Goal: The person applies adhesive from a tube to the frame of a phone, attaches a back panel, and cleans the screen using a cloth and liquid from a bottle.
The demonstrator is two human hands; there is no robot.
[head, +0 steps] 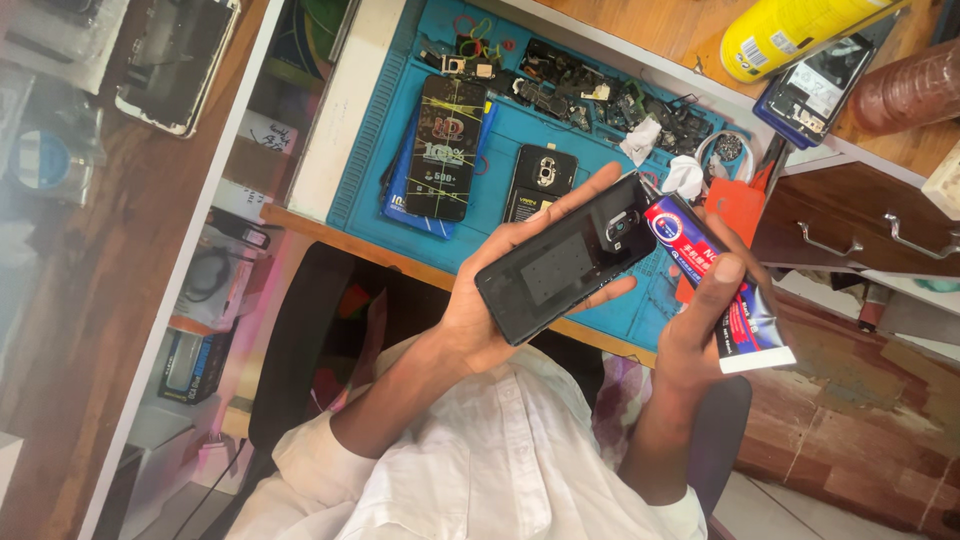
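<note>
Views: one only, worn on the person's head
Facing: steeply down over the white shirt front and both forearms, toward the blue work mat (400,130) at the bench edge
Tilt: rolled, so the bench runs slantwise across the top and the floor shows at lower right
Nearness: close; the left hand (480,320) and right hand (705,320) fill the middle
Reach: the top edge cuts off the far side of the bench
Shared ground: none, no second view

Black phone (565,272); blue mat (520,140)
</note>
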